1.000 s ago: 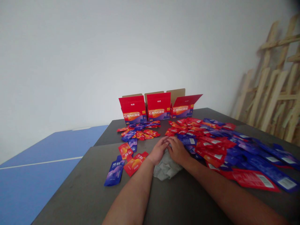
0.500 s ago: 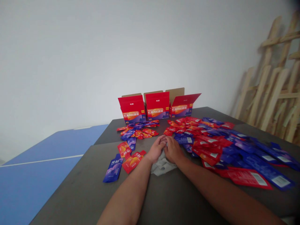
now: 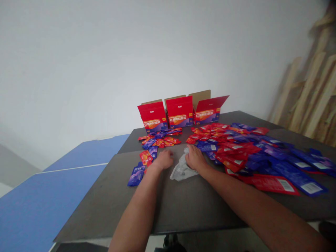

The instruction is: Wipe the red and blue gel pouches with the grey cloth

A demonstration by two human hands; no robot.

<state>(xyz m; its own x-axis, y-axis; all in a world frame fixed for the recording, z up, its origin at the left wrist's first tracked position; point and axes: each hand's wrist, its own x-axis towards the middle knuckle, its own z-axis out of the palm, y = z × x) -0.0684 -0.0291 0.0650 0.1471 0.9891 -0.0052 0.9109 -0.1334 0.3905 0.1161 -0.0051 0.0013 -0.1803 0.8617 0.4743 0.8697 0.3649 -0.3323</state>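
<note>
Dark grey counter point(image 3: 105, 210) carries everything, with a blue table-tennis table point(image 3: 52, 199) off to its left and pale wooden slats point(image 3: 309, 94) leaning on the wall at right. Three red-and-purple cardboard cartons point(image 3: 180, 112) stand open along the far side. A wide spread of flat red and blue foil sachets point(image 3: 231, 154) covers the right of the counter, with a smaller spread of red, orange and blue sachets point(image 3: 160, 141) just in front of the cartons.

Main change from the last frame: the hands were together, fingers meeting over the crumpled grey cloth point(image 3: 181, 171) — now they're apart. Cloth sits between them, looking more spread out. Right hand point(image 3: 195, 158) lies on the cloth's upper right edge, touching it; can't tell if it's gripping. Left hand point(image 3: 164, 160) rests loosely curled on bare counter just left of the cloth, nothing visible in it, near a small blue sachet point(image 3: 136, 175).
</note>
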